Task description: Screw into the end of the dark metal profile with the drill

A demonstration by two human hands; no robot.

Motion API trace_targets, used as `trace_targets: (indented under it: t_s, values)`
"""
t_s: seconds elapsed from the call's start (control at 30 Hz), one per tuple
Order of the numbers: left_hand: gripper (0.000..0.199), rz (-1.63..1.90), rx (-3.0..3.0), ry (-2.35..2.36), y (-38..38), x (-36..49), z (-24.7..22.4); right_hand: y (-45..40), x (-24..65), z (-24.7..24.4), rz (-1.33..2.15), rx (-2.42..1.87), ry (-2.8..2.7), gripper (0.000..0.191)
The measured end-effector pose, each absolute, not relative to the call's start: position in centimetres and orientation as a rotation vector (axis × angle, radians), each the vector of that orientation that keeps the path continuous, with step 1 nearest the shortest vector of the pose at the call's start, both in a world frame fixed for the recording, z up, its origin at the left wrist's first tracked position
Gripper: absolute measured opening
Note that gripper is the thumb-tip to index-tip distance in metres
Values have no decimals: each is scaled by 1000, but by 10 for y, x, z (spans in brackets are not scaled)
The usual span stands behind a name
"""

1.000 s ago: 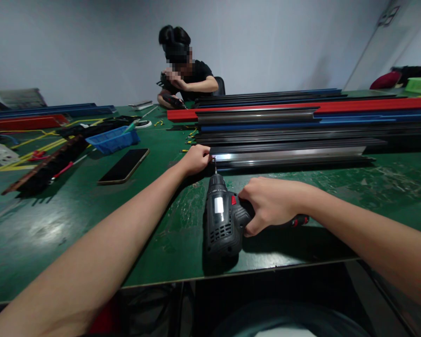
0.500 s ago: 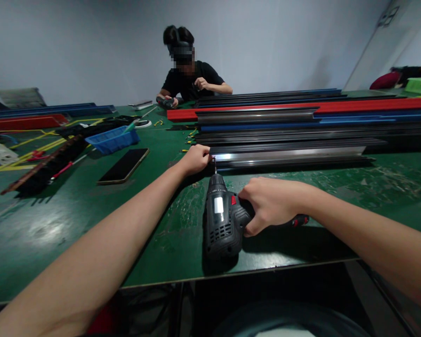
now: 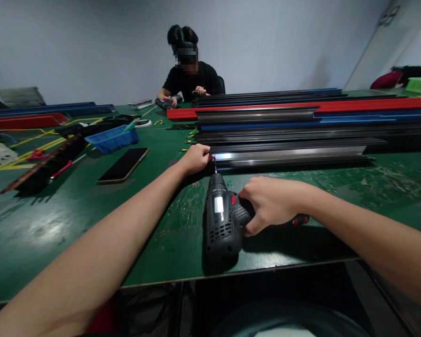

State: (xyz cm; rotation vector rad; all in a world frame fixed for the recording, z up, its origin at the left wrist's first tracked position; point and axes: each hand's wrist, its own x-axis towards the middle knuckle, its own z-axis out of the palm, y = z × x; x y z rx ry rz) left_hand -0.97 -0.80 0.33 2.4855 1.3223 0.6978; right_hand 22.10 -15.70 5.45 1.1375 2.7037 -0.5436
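Note:
A black power drill point(image 3: 220, 224) lies on its side low over the green table point(image 3: 161, 252), its bit pointing away from me. My right hand point(image 3: 266, 203) is wrapped round its handle. The bit's tip meets the left end of a dark metal profile point(image 3: 284, 156) with a shiny inner face. At that same end, my left hand point(image 3: 196, 158) is closed with its fingertips against the profile. Whether a small part sits between those fingers is too small to tell.
More black, blue and red profiles point(image 3: 249, 111) lie behind. To the left are a phone point(image 3: 123, 165), a blue basket point(image 3: 114, 140), a red-handled screwdriver point(image 3: 62, 172) and yellow wires. Across the table a person point(image 3: 192, 79) leans over, one hand on another drill point(image 3: 166, 102).
The person across the table has lowered the raised hand and shifted slightly right. My hands and the drill show no clear movement.

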Motion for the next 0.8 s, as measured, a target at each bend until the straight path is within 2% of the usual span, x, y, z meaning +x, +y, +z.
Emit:
trace_targets:
  t_s: [0.4, 0.8]
  values:
    - [18, 667, 2497, 1326, -8, -9, 3, -157, 221, 55, -540, 1136, 2716, 49]
    - [20, 694, 2511, 1300, -6, -10, 3, -158, 220, 55, -525, 1138, 2689, 53]
